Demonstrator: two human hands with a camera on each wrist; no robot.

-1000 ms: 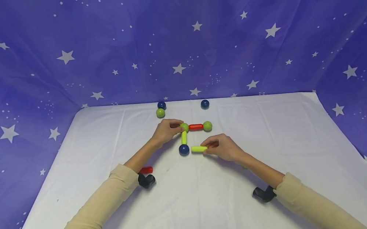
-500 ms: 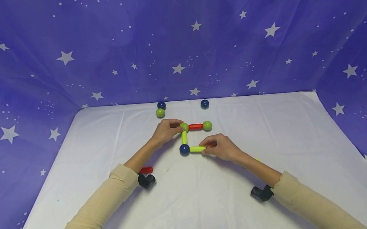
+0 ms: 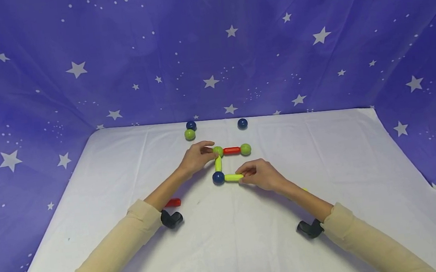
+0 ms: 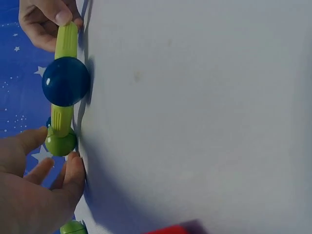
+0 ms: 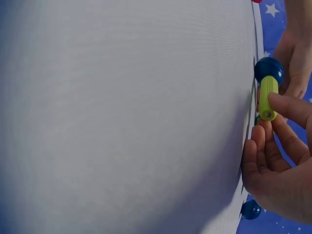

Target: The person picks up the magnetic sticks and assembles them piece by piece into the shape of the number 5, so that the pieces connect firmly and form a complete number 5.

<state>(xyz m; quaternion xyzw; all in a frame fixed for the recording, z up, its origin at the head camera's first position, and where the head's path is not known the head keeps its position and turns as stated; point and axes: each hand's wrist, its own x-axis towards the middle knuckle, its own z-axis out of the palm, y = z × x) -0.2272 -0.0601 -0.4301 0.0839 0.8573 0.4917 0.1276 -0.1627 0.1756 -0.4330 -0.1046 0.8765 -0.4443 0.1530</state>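
Note:
My right hand [image 3: 263,175] pinches the free end of a yellow-green magnetic rod [image 5: 268,100] between thumb and fingers. The rod's other end meets a dark blue ball [image 3: 218,178]. A second yellow-green rod [image 3: 218,163] runs from that ball back to a green ball [image 3: 218,151]. From there a red rod [image 3: 231,151] reaches another green ball [image 3: 245,149] on the right. My left hand [image 3: 198,159] is at the corner green ball, thumb and fingers spread apart around its left side. In the left wrist view its fingertips lie close about that green ball [image 4: 60,142].
At the back of the white-covered table [image 3: 321,143] a blue ball [image 3: 191,125] and a green ball [image 3: 190,134] sit together. Another blue ball [image 3: 242,123] stands right of them. A red rod [image 3: 174,202] lies beneath my left forearm. Black wrist pieces [image 3: 172,219] show at both sleeves.
The rod in my right hand has moved left and now meets the blue ball. My left hand's fingers have loosened from the green ball and drawn slightly left.

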